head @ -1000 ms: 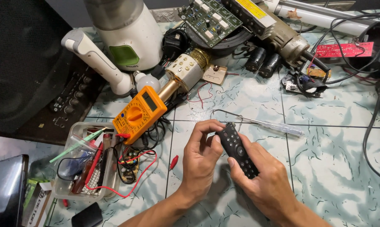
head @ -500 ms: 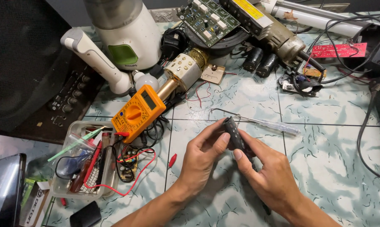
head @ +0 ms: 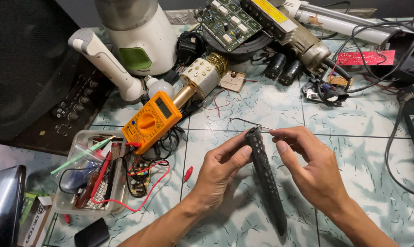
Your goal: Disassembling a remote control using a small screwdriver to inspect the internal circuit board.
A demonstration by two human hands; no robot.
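An electronics repair workshop is suggested by the multimeter (head: 151, 120), circuit boards (head: 228, 23) and loose wires (head: 143, 183) strewn on the tiled table (head: 271, 105)

One head-worn view looks steeply down from above. It sits close over the hands (head: 266, 169) and the cluttered counter (head: 262, 105).

One multimeter (head: 151, 121), two capacitors (head: 282, 68)

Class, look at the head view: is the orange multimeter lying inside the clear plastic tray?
No: the orange multimeter lies on the tiled surface, beside and above the clear plastic tray.
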